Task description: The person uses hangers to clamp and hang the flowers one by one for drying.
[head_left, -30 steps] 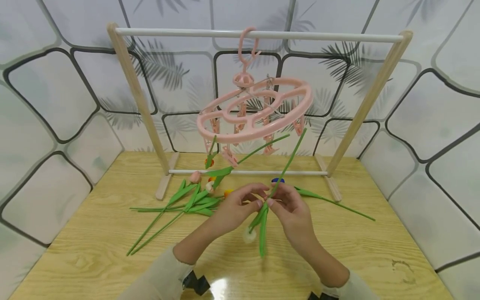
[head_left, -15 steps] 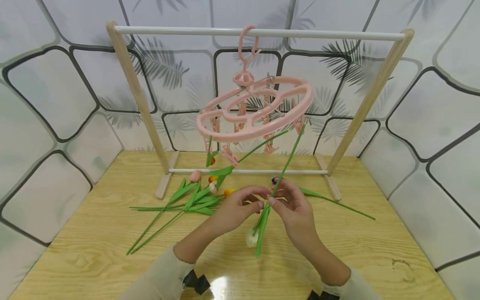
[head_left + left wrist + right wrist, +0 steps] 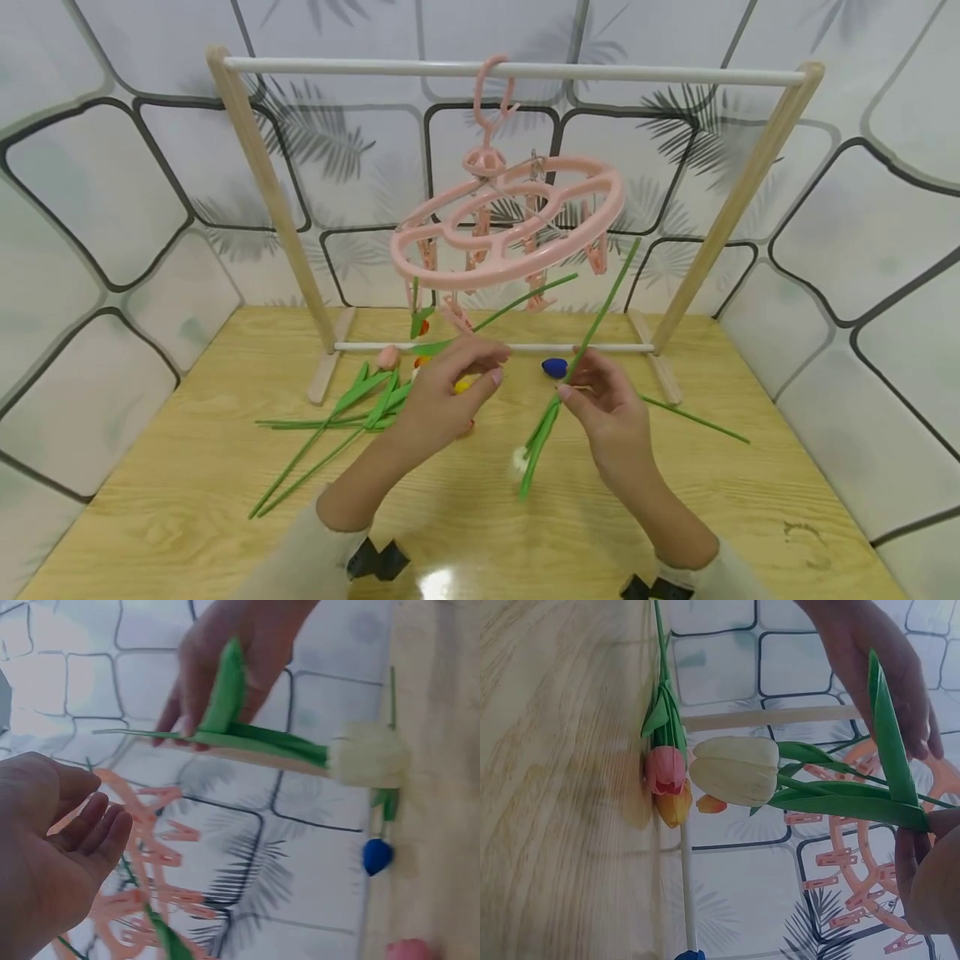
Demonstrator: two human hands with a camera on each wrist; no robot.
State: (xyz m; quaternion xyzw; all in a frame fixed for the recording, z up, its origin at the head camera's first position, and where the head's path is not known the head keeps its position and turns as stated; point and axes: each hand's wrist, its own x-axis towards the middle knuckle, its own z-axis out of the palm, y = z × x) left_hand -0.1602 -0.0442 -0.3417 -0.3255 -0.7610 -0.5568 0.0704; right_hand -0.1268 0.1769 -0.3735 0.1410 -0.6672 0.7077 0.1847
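Note:
My right hand [image 3: 611, 408] pinches the green stem of a white tulip [image 3: 735, 771] between thumb and fingers. In the head view the bloom points down toward the table and the stem [image 3: 611, 296] slants up to the right, its tip near the hanger's right rim. My left hand [image 3: 450, 400] hovers left of the tulip, fingers loosely bent with nothing in them, also seen in the left wrist view. Above both hands hangs a pink round clip hanger [image 3: 510, 265], tilted, with several clips. Two tulip stems hang at it, one [image 3: 528, 298] slanting, another [image 3: 417, 312] at the left.
A wooden rack with a white top bar [image 3: 637, 73] carries the hanger. Several tulips, including a pink one [image 3: 387, 357], lie on the table at the left, partly behind my left hand. A blue tulip [image 3: 555, 367] lies behind my right hand, its stem [image 3: 697, 419] running right.
My left hand has come away from the tulip's stem and moved left. My right hand has shifted right with the tulip, whose stem tip now stands farther right.

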